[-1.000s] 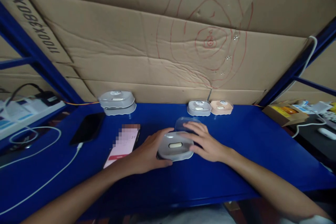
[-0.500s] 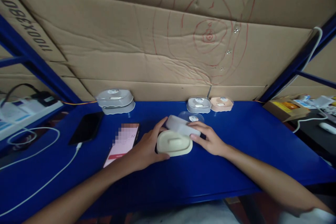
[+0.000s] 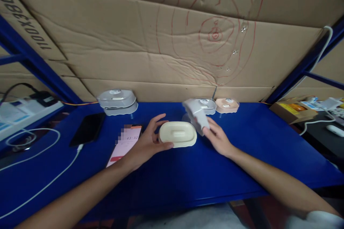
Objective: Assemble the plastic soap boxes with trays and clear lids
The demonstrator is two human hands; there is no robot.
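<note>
My left hand [image 3: 150,137] grips the left end of a cream oval container [image 3: 177,134], its thumb on the near rim and the other fingers at the far left side. The container has a raised bar in the middle of its top. To its right, my right hand [image 3: 218,136] holds up a light grey plastic piece [image 3: 197,114] by its lower right end. That piece is tilted, somewhat blurred, and apart from the cream container. It partly covers a grey box with a clear lid [image 3: 210,106] at the back of the table.
A peach lidded box [image 3: 227,105] and stacked grey lidded boxes [image 3: 117,102] line the back of the blue table [image 3: 172,182]. A lit phone [image 3: 125,145] lies left of my left hand, and a dark phone [image 3: 88,129] with a white cable beyond it. Cardboard [image 3: 120,43] stands behind.
The grey piece has moved up and right in my right hand, away from the cream container, and is tilted more steeply. The cream container now lies flatter in my left hand's grip.
</note>
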